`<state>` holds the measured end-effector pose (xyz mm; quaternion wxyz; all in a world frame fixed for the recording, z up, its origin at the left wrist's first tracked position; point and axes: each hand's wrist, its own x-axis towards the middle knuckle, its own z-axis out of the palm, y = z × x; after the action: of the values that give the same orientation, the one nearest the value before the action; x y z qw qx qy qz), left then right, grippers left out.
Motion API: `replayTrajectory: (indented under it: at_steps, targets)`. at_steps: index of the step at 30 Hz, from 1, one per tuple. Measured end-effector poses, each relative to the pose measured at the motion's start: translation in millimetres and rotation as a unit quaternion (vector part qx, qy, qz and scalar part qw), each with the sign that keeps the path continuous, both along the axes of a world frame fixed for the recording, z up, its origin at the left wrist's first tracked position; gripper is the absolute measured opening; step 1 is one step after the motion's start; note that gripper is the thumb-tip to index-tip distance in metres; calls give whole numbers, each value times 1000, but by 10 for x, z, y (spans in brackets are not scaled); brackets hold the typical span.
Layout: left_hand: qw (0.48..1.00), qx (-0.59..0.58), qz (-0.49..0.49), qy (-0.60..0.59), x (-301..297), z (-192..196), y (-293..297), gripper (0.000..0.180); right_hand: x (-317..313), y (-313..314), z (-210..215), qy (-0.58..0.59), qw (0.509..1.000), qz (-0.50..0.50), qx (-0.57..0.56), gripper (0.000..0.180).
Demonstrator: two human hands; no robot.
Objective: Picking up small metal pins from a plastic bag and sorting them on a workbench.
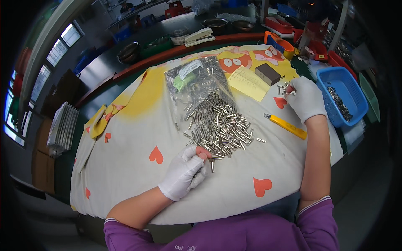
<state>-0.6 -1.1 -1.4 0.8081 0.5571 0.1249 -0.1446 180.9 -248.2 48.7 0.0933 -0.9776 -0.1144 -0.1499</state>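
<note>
A heap of small silver metal parts (220,125) spills from a clear plastic bag (176,100) onto the cloth. At the heap's near edge is my left hand (184,172), in a white glove with bare fingertips. Its thumb and fingers are pinched together, and what they hold is too small or hidden to make out. My right hand (307,98), gloved the same way, reaches to a small group of metal parts (281,89) at the right. Its fingers are curled with the tips pressed together by these parts; what lies between them is hidden.
A yellow utility knife (287,126) lies left of my right forearm. Beyond it are a yellow paper sheet (248,83) and a dark block (267,74). A blue basket (322,90) holding metal parts stands at the right. Stapler (199,37) and metal bowls (215,24) sit farther back.
</note>
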Motion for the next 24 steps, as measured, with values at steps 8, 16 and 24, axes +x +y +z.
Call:
replayTrajectory:
  at_steps: [8, 16, 24]
  targets:
    - [998, -55, 37, -9, 0, -45, 31, 21, -255, 479, -191, 79, 928, 333, 148, 9]
    - [998, -44, 30, 19, -12, -11, 16, 17, -748, 720, -225, 127, 879, 458, 28, 15]
    - [997, -71, 40, 5, 5, -5, 24, 17, -769, 831, -302, 79, 834, 543, 55, 12]
